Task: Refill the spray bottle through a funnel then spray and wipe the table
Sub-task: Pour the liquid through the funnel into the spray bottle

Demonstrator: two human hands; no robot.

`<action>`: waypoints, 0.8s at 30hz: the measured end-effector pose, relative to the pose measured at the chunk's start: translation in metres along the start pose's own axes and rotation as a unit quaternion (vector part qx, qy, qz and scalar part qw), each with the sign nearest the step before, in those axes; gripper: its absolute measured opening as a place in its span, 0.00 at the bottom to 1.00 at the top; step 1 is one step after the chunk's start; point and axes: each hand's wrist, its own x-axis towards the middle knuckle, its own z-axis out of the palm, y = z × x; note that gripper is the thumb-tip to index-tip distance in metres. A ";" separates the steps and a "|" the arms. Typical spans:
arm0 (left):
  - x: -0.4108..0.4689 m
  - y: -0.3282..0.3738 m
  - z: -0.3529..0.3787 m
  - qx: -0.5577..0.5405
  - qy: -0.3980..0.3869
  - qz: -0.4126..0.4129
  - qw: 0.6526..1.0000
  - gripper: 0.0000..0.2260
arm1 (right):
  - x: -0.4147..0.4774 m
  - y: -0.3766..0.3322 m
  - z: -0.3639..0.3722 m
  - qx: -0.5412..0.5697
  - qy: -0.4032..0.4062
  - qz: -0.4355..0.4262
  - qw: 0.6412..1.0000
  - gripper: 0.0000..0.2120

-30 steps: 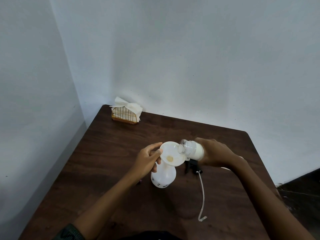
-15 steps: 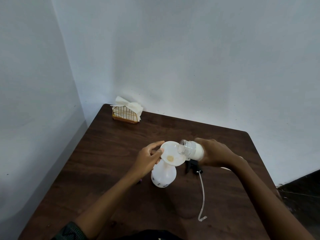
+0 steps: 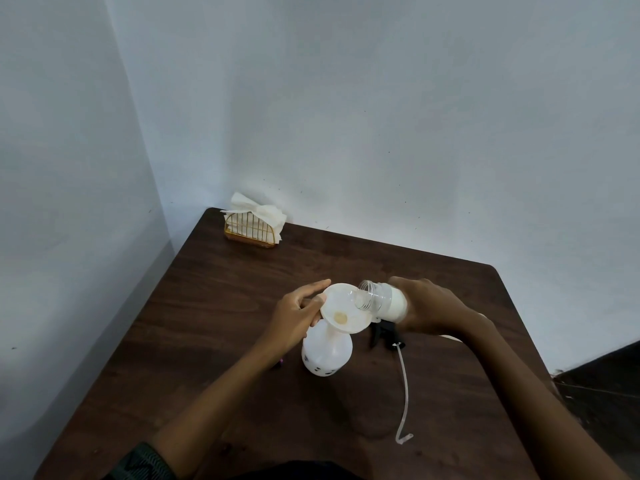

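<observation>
A white spray bottle point(image 3: 327, 355) stands in the middle of the dark wooden table point(image 3: 214, 323) with a white funnel point(image 3: 346, 311) set in its neck. My left hand point(image 3: 298, 315) holds the funnel's left rim between thumb and fingers, index finger stretched out. My right hand point(image 3: 429, 311) grips a clear refill bottle point(image 3: 379, 299) with a white label, tipped on its side, its open mouth over the funnel's right rim. The black spray head point(image 3: 384, 332) lies on the table behind the bottle, its clear dip tube point(image 3: 404, 393) trailing toward me.
A gold wire holder with white napkins point(image 3: 252, 225) stands at the table's far left corner, against the white walls. A small dark object point(image 3: 278, 363) lies by my left wrist. The table's right edge drops to a dark floor point(image 3: 602, 382).
Almost nothing differs. Both hands stay in place on the funnel and the tipped refill bottle.
</observation>
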 end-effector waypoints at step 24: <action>-0.001 -0.002 0.000 0.010 -0.004 -0.014 1.000 0.15 | -0.006 -0.007 -0.009 -0.007 -0.011 0.006 1.000 0.20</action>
